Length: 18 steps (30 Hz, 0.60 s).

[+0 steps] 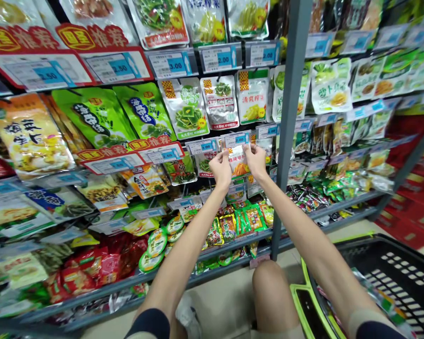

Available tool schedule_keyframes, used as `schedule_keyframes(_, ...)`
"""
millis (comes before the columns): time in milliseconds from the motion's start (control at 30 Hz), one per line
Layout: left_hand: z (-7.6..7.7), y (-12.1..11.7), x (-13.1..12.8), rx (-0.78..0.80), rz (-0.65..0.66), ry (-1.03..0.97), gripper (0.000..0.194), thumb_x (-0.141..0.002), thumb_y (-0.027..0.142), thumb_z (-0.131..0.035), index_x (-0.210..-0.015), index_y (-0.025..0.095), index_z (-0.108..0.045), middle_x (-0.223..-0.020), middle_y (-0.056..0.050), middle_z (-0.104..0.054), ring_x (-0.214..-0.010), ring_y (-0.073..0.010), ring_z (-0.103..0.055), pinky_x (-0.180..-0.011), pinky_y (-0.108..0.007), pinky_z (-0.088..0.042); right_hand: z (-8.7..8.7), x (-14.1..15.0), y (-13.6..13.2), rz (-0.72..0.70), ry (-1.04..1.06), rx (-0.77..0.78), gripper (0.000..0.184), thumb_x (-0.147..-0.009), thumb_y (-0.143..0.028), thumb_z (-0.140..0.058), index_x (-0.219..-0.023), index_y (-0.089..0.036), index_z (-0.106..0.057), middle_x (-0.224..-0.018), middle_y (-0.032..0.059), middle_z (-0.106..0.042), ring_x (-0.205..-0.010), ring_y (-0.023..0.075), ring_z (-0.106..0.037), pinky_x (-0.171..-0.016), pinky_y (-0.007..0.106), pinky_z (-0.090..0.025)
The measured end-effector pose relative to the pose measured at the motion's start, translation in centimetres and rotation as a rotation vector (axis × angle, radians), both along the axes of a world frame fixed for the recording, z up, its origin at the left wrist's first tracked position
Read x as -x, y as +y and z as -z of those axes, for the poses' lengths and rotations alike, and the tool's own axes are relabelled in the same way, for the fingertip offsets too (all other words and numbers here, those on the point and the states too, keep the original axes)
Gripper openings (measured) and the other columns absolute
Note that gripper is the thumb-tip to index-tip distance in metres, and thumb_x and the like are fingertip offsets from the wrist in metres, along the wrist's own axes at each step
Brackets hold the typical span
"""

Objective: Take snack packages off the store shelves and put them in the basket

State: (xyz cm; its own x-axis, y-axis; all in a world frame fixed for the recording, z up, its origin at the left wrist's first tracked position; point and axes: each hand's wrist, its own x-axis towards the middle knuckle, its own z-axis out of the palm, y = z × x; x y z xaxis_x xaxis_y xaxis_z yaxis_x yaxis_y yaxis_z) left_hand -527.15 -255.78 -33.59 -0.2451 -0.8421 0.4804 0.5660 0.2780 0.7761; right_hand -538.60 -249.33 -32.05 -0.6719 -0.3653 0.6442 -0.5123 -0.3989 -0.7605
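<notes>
In the middle of the view, a small white and red snack packet (238, 162) with orange food pictured on it is at a hanging row, just below a price tag (237, 139) reading 2.00. My left hand (221, 168) pinches the packet at its left upper edge. At the opposite upper edge, my right hand (256, 160) has its fingers closed on the same packet. Whether the packet is still on its hook is hidden by the tag. A white packet with green squares (185, 108) hangs above and to the left.
Grey shelf post (290, 117) rises just right of my right hand. Bags hang in rows on both sides, with loose packets (247, 219) and round green tubs (157, 242) on the lower shelf. A black basket (378, 249) with items inside stands at my right, near my knee (272, 292).
</notes>
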Motion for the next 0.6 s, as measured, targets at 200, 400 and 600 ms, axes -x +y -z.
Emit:
schedule_keyframes(200, 1.3, -0.8, 0.4, 0.005, -0.032, -0.089, 0.031, -0.099, 0.036, -0.067, -0.097, 0.008, -0.08, -0.084, -0.008, -0.077, -0.07, -0.0146, -0.062, -0.067, -0.023, -0.045, 1.6, 0.1, -0.5, -0.002, -0.022, -0.023, 0.059, -0.089, -0.074, -0.066, -0.094, -0.015, -0.07, -0.085, 0.0061, -0.071, -0.081, 0.0204, -0.064, -0.075, 0.03, -0.053)
schedule_keyframes(400, 0.3, 1.4, -1.8, 0.262, -0.113, -0.026, 0.035, -0.1, 0.042, -0.066, -0.083, 0.014, -0.075, -0.072, -0.002, -0.065, -0.067, -0.0136, -0.055, -0.065, -0.023, -0.04, -0.1, -1.8, 0.8, 0.075, 0.074, 0.099, 0.044, -0.096, -0.063, -0.062, -0.091, -0.019, -0.063, -0.081, 0.0001, -0.061, -0.076, 0.0161, -0.052, -0.071, 0.025, -0.048)
schedule_keyframes(600, -2.0, 0.3, -0.3, 0.089, -0.095, 0.019, 0.025, -0.095, 0.027, -0.066, -0.086, 0.008, -0.079, -0.081, -0.008, -0.076, -0.075, -0.017, -0.065, -0.071, -0.023, -0.046, -2.1, -1.1, -1.2, 0.077, 0.037, 0.108, 0.02, -0.089, -0.037, -0.058, -0.083, -0.018, -0.062, -0.079, 0.0008, -0.062, -0.076, 0.0168, -0.052, -0.072, 0.026, -0.049)
